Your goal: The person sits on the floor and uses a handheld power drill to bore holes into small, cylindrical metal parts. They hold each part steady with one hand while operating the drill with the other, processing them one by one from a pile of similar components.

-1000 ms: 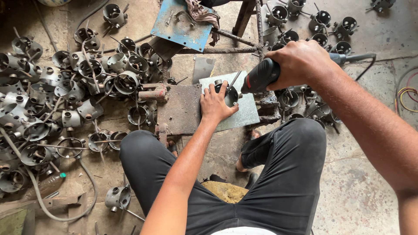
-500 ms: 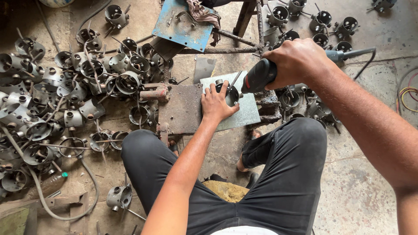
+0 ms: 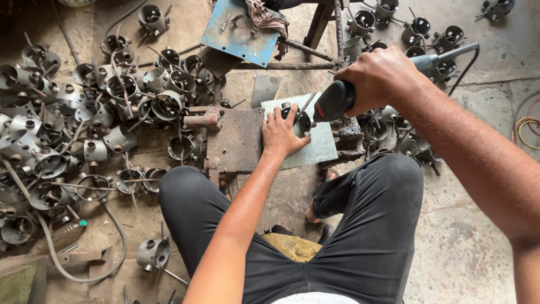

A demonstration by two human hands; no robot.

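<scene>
My left hand [image 3: 284, 132] presses down on a small round metal cup [image 3: 298, 121] that sits on a pale green steel plate [image 3: 320, 143]. My right hand [image 3: 382, 76] is wrapped around a black and grey handheld power tool [image 3: 337, 100], its nose pointing down and left at the cup, right beside my left fingers. The tool's tip is hidden by the cup and hand. A rusty brown plate [image 3: 236, 141] lies just left of the green one, under my left wrist. My legs in dark trousers [image 3: 360, 225] straddle the work spot.
A big heap of round metal cups with welded rods [image 3: 73, 112] covers the floor at left. More of them lie at top right [image 3: 416, 28]. A blue metal sheet [image 3: 239, 28] with a rag leans at the top. A grey hose [image 3: 84, 264] and coiled wires [image 3: 529, 121] lie on the concrete.
Both hands and the power tool stay on the cup; only the camera view has shifted slightly.
</scene>
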